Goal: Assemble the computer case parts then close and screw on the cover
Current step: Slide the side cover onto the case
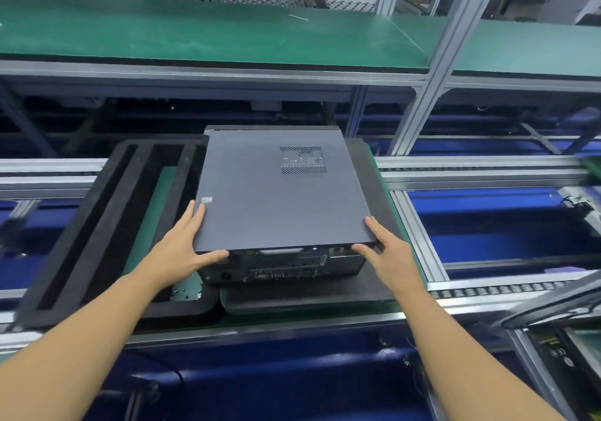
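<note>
- Just beyond my hands, toward 12 o'clock, the computer case point(353, 262) lies flat on a black foam pad point(309, 298). Its port-studded rear panel point(279, 269) faces me at 6 o'clock.
- A dark grey cover point(276, 205) sits on top of the case, with its long axis running from 6 to 12 o'clock. It has a perforated vent patch point(302, 162) toward its 1 o'clock corner.
- The cover's near edge overhangs the rear panel a little, so I judge it is not yet slid home. The coming push would go toward 12 o'clock, straight away from both palms.
- My left hand point(182, 248) is at the cover's 7 o'clock corner. Its fingers point(195, 217) lie straight and together along the left edge, and the thumb point(214, 255) is spread along the near edge. It braces the corner and clasps nothing.
- My right hand point(390, 254) mirrors it at the 5 o'clock corner. Its fingers point(374, 227) lie flat along the right edge and the thumb touches the near edge, so it too is spread wide with nothing clasped.
- Both hands are equally near the cover; neither leads.
- At 9 o'clock from the case lies a black foam frame point(97, 225) with long slots. I can see no screws or screwdriver.
</note>
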The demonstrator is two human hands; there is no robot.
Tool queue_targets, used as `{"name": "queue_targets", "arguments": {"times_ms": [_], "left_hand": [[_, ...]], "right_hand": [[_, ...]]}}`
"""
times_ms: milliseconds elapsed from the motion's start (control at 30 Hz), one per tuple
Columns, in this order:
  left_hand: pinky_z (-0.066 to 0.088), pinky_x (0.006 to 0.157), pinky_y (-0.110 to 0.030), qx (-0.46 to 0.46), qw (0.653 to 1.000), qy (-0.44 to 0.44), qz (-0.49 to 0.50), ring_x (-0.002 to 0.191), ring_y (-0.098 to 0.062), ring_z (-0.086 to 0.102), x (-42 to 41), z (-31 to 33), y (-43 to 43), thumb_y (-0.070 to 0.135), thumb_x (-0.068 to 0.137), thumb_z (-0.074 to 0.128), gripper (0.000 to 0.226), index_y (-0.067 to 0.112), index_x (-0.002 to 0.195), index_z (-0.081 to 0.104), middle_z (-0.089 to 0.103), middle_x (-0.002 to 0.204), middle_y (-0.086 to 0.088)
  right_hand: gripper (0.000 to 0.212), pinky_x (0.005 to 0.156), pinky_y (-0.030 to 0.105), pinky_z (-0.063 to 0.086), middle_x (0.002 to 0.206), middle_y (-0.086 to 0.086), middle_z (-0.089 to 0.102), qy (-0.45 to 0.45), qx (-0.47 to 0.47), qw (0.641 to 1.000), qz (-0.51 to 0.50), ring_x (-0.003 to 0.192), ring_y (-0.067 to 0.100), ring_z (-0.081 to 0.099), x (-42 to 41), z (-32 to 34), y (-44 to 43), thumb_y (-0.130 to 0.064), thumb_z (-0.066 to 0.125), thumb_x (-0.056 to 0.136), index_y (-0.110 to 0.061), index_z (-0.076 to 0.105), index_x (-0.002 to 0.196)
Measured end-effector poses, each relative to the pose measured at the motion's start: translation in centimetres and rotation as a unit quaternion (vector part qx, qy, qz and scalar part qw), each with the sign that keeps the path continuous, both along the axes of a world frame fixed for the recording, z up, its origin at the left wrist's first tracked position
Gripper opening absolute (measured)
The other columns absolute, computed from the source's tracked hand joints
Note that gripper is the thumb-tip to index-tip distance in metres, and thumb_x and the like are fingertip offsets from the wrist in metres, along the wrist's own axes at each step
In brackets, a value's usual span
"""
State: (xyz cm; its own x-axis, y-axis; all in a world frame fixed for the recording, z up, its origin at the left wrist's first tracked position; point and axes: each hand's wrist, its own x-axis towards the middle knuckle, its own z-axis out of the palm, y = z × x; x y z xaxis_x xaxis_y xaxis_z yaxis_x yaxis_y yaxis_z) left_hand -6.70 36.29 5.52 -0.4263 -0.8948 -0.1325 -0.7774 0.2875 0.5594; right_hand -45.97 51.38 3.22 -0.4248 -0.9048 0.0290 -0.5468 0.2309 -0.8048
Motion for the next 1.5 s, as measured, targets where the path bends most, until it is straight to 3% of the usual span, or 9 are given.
{"name": "queue_targets", "arguments": {"times_ms": [167, 333, 433, 567, 633, 733, 867, 1167, 1500], "left_hand": [[0.029, 0.117, -0.041, 0.008, 0.999, 0.032, 0.029, 0.15, -0.009, 0.015, -0.3, -0.6, 0.3, 0.071, 0.072, 0.069, 0.116, 0.038, 0.158, -0.003, -0.008, 0.161, 0.027], [0.023, 0.118, -0.035, 0.012, 0.995, 0.085, 0.055, 0.146, 0.001, 0.016, -0.8, -1.1, 0.8, 0.05, 0.079, 0.077, 0.11, 0.044, 0.156, -0.001, 0.003, 0.159, 0.033], [0.031, 0.104, -0.029, 0.016, 0.991, 0.113, 0.069, 0.118, 0.014, 0.031, -1.2, -0.7, 1.1, 0.04, 0.077, 0.082, 0.102, 0.081, 0.127, 0.003, 0.016, 0.122, 0.066], [0.03, 0.106, -0.03, 0.018, 0.988, 0.12, 0.099, 0.121, 0.007, 0.028, -1.3, -1.4, 0.8, 0.041, 0.077, 0.083, 0.112, 0.045, 0.153, 0.0, 0.018, 0.13, 0.044], [0.031, 0.103, -0.028, 0.008, 0.988, 0.12, 0.092, 0.119, 0.007, 0.03, -1.3, -1.0, 1.1, 0.041, 0.077, 0.082, 0.107, 0.065, 0.145, 0.002, 0.017, 0.126, 0.054], [0.034, 0.1, -0.029, 0.008, 0.991, 0.109, 0.074, 0.116, 0.005, 0.034, -1.4, -0.2, 1.2, 0.04, 0.078, 0.082, 0.094, 0.086, 0.116, 0.01, 0.025, 0.12, 0.052], [0.039, 0.104, -0.037, 0.009, 0.995, 0.085, 0.058, 0.126, -0.006, 0.036, -1.3, -0.4, 0.9, 0.043, 0.08, 0.079, 0.104, 0.032, 0.156, 0.008, 0.03, 0.151, 0.016], [0.029, 0.115, -0.044, 0.008, 0.996, 0.068, 0.061, 0.144, -0.02, 0.031, -1.5, -0.3, 0.9, 0.043, 0.081, 0.077, 0.11, 0.024, 0.159, 0.002, 0.022, 0.162, 0.004], [0.027, 0.117, -0.045, 0.017, 0.996, 0.065, 0.059, 0.145, -0.02, 0.029, -1.5, -0.4, 1.0, 0.043, 0.082, 0.076, 0.111, 0.024, 0.158, -0.003, 0.019, 0.163, 0.003]], "right_hand": [[0.076, 0.098, -0.004, 0.03, 0.154, -0.007, 0.05, -0.007, -0.007, 1.0, -0.029, 0.138, 0.011, 0.048, 0.8, -0.4, -0.1, -0.028, 0.083, 0.084, -0.024, 0.049, 0.152], [0.08, 0.102, 0.026, 0.048, 0.144, -0.006, 0.059, -0.04, 0.004, 0.997, -0.073, 0.122, 0.013, 0.059, 1.5, -0.2, -0.3, -0.031, 0.084, 0.085, -0.028, 0.045, 0.154], [0.084, 0.082, 0.006, 0.046, 0.126, -0.013, 0.063, -0.045, 0.018, 0.994, -0.097, 0.097, -0.007, 0.061, 1.6, -0.1, -0.5, -0.032, 0.085, 0.084, -0.027, 0.042, 0.156], [0.08, 0.063, 0.0, 0.04, 0.103, -0.022, 0.058, -0.033, 0.014, 0.993, -0.116, 0.083, -0.01, 0.056, 1.7, -0.2, -0.7, -0.031, 0.086, 0.082, -0.027, 0.048, 0.152], [0.079, 0.061, 0.0, 0.041, 0.096, -0.032, 0.053, -0.029, 0.011, 0.993, -0.115, 0.079, -0.011, 0.057, 1.5, -0.3, -0.9, -0.032, 0.087, 0.081, -0.028, 0.05, 0.151], [0.081, 0.08, 0.009, 0.049, 0.101, -0.03, 0.057, -0.036, 0.011, 0.995, -0.095, 0.085, -0.003, 0.06, 1.0, -0.3, -0.8, -0.034, 0.087, 0.081, -0.027, 0.048, 0.152], [0.103, 0.116, 0.03, 0.035, 0.151, -0.017, 0.044, -0.079, 0.043, 0.996, 0.005, 0.139, 0.008, 0.042, 0.2, -0.3, 0.2, -0.029, 0.088, 0.081, -0.032, 0.024, 0.162], [0.09, 0.115, 0.02, 0.024, 0.167, -0.009, 0.027, 0.041, 0.009, 0.999, 0.007, 0.151, 0.011, 0.028, 1.8, -0.8, 0.3, -0.019, 0.08, 0.089, -0.026, 0.027, 0.162], [0.077, 0.121, 0.034, 0.035, 0.163, -0.01, 0.036, -0.018, -0.021, 1.0, -0.001, 0.148, 0.011, 0.036, 1.5, -0.6, 0.4, -0.02, 0.077, 0.092, -0.029, 0.038, 0.157]]}}
